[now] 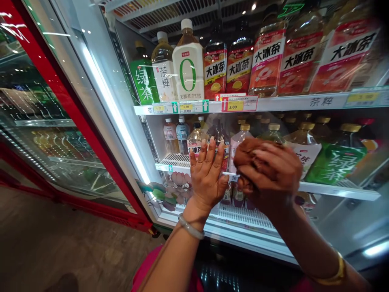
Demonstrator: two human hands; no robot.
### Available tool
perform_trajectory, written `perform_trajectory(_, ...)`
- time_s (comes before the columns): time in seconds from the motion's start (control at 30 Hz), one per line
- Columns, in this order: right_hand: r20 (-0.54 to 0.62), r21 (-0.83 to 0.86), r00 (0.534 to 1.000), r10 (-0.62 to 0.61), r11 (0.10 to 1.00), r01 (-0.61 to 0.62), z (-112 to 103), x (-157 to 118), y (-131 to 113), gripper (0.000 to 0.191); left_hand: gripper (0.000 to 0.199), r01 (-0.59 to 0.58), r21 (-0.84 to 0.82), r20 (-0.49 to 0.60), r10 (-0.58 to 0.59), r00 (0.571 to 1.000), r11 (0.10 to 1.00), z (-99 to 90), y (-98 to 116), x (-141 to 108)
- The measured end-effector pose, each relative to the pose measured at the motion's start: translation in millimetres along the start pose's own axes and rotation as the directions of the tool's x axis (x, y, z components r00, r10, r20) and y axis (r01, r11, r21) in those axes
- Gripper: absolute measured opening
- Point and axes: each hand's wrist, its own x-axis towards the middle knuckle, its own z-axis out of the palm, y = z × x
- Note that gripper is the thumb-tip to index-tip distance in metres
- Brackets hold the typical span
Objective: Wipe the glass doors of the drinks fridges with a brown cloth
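Note:
My left hand (207,170) is spread flat, fingers apart, and seems to rest on the clear glass door of a drinks fridge. A grey bangle (191,227) sits on that wrist. To its right, my right hand (273,170) is closed around a bunched brown cloth (247,152), held against or very near the glass. Behind the hands, tea bottles (244,136) stand on the middle shelf, partly hidden by my fingers and the cloth. A gold-coloured bangle (332,271) is on my right wrist.
Large tea bottles (188,65) line the upper shelf, above a strip of price tags (233,106). On the left stands a red fridge frame (100,150) with another glass-fronted section. Brown floor (91,247) lies below it. A bright light strip (112,109) runs beside the shelves.

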Motion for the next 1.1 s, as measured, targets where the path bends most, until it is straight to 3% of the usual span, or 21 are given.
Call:
perform_trajectory(0.1, -0.046, -0.064, 0.997, 0.065, 0.996, -0.068, 6.2, 8.9, 1.4, 0.025, 0.066, 0.001, 0.028, -0.006, -0.001, 1.000, 1.000, -0.5, -2.5, -3.1)
perform_trajectory(0.3, -0.027, -0.056, 0.997, 0.078, 0.995, -0.080, 31.1, 7.6, -29.9, 0.037, 0.066, 0.031, 0.053, -0.006, -0.031, 1.000, 0.998, -5.0, -12.1, -8.3)
perform_trajectory(0.5, 0.102, 0.036, 0.993, 0.063, 0.997, -0.067, 30.6, -6.6, -50.2, 0.023, 0.069, 0.078, 0.016, -0.015, -0.077, 0.997, 0.997, -3.9, -15.3, -14.2)
perform_trajectory(0.67, 0.149, 0.074, 0.989, -0.017, 0.997, 0.006, 15.3, -12.9, -40.3, 0.017, 0.073, 0.049, 0.060, -0.006, -0.049, 0.999, 0.997, -1.0, -12.9, -13.3)
perform_trajectory(0.8, 0.104, 0.058, 0.992, -0.072, 0.996, 0.066, 5.6, -11.5, -17.3, 0.015, 0.062, 0.049, 0.092, -0.016, -0.048, 0.999, 0.995, 0.0, -11.0, -10.4)
perform_trajectory(0.93, 0.043, 0.003, 0.999, -0.005, 1.000, 0.005, 5.8, -2.1, -3.8, 0.025, 0.061, 0.065, 0.075, -0.011, -0.064, 0.998, 0.995, -0.3, -10.7, -9.6)
perform_trajectory(1.1, -0.046, -0.034, 0.995, 0.085, 0.996, -0.087, 22.1, 9.2, -18.6, 0.028, 0.062, 0.045, 0.053, -0.034, -0.044, 0.998, 0.998, -0.7, -11.8, -9.4)
